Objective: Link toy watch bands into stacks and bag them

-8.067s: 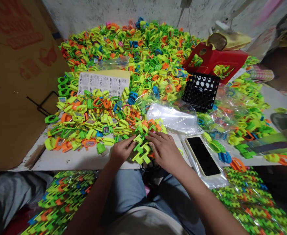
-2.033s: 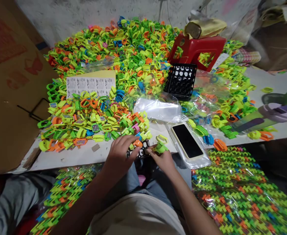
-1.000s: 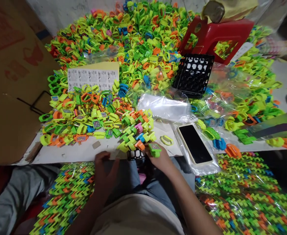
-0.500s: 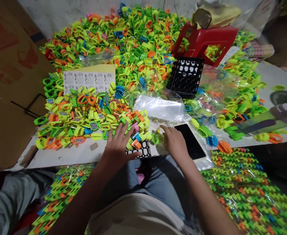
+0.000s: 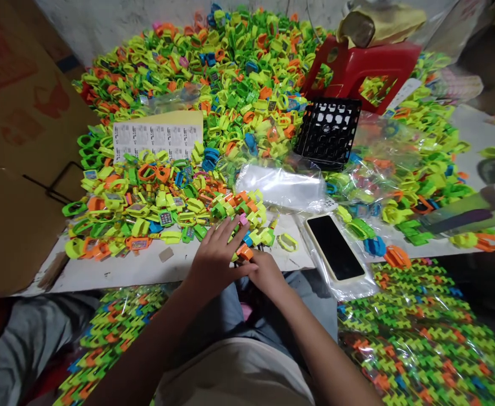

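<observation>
My left hand [image 5: 217,252] lies over the near side of a small heap of plastic toy watches [image 5: 253,211], its fingers spread and touching them. They are yellow, green, orange, blue and pink, and rest on a black grid tray [image 5: 265,248], now nearly all covered. Curled in at the tray's near right corner, my right hand [image 5: 269,275] closes on its edge, with the fingertips out of sight. Its knuckles sit against the left thumb. A lone yellow toy watch [image 5: 287,242] lies just right of the tray.
A phone [image 5: 335,247] on clear plastic lies to the right. Behind are clear bags [image 5: 281,186], a black crate-like stack of trays [image 5: 330,132], a red stool [image 5: 378,65] and a large watch pile [image 5: 239,73]. A label sheet [image 5: 158,135] and cardboard box [image 5: 14,169] stand left.
My right hand has moved left and toward me, from beside the phone to the tray's corner. My left hand stays spread over the watches. The loose watch by the right fingers now lies alone.
</observation>
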Demonstrator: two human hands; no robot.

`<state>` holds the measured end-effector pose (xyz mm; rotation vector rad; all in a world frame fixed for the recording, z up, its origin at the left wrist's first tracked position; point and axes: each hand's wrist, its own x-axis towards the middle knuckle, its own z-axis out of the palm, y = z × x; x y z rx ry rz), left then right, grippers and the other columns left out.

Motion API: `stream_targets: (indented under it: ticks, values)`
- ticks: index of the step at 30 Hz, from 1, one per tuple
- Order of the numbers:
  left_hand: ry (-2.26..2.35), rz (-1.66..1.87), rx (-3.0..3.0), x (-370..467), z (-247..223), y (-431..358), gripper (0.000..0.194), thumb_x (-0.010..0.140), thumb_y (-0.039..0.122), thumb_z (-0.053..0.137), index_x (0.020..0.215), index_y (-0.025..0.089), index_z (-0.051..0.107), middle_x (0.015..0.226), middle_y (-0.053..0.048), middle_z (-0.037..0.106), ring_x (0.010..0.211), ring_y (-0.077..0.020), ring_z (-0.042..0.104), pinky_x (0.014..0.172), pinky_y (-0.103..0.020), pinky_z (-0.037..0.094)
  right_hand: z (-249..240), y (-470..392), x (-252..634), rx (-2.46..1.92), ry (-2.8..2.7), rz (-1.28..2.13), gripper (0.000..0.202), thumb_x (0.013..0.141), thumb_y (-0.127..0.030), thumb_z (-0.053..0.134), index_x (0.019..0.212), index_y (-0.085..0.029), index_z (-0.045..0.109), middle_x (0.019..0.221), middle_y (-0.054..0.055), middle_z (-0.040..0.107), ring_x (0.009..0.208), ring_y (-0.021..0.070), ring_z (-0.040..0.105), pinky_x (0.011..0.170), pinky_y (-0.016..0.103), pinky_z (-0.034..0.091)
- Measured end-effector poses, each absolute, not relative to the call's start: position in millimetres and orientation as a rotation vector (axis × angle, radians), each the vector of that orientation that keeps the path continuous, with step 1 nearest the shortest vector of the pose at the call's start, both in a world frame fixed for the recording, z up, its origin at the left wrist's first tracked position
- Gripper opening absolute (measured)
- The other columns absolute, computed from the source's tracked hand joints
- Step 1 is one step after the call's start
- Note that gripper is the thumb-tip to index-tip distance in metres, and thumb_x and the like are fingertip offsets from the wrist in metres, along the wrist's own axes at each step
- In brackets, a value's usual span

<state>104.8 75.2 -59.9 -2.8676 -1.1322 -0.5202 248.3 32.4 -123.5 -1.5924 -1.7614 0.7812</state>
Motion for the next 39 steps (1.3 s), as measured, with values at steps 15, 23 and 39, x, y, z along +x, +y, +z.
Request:
stream_targets:
  ticks: [15,23,39]
  values:
    - [-1.149,-0.643,-2.863,109.9,-61.2,74.4,0.052,0.087,0.033,0.048,0.136,0.018,0.046,0.143,-0.01,0.045,0.132,-0.0264,0.041,0.111,-0.043,0.028,-122.7,31.5,248.3,-1.791,-1.968,0.568,0.02,0.088,-0.015,0.045,0.084,-0.018,0.065,0.082,0.008,0.072,0.073,0.0187,0.065,0.063,0.024,0.04]
    - [-1.137,-0.657,-2.903,106.2,-60.2,76.6,0.05,0.088,0.031,0.046,0.136,0.019,0.045,0.142,-0.009,0.047,0.132,-0.0246,0.041,0.112,-0.042,0.029,-104.8,25.4,249.8,-1.745,-1.923,0.694,0.019,0.089,-0.016,0.047,0.095,-0.017,0.066,0.093,0.01,0.072,0.081,0.0203,0.067,0.068,0.026,0.044]
    - [-1.203,-0.445,-3.094,98.5,-50.8,81.5,0.068,0.085,0.052,0.052,0.144,0.026,0.033,0.151,-0.007,0.033,0.14,-0.0259,0.028,0.114,-0.047,0.023,-76.8,85.5,339.5,-1.98,-2.535,0.009,0.029,0.084,-0.007,0.046,0.097,-0.015,0.071,0.105,0.016,0.064,0.093,0.0258,0.06,0.067,0.03,0.041]
